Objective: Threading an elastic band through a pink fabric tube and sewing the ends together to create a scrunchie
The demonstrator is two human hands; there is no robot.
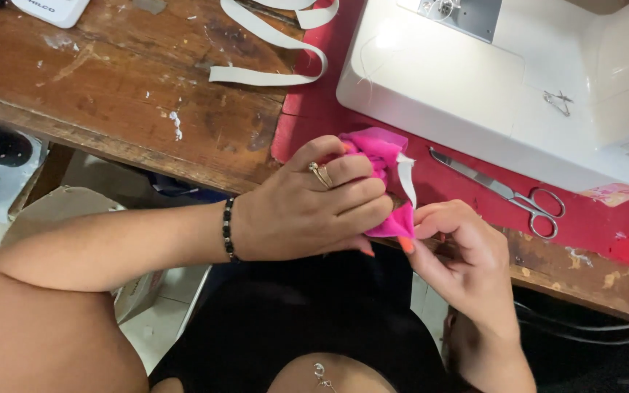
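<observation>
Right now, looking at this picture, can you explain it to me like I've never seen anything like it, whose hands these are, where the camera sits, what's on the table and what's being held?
There is no machine arm here; these are a person's two bare hands, filmed by one camera worn on their head and looking down, so you see their arms and lap from above. The left hand, with rings and a dark bead bracelet, is closed around a bunched piece of bright pink fabric. The right hand pinches the fabric's lower edge, where a short white strip sticks out. Both hands work at the front edge of a worn wooden table. On it a white sewing machine stands on a red cloth. Silver scissors lie closed on the red cloth in front of the machine, and a looped white band lies further back.
</observation>
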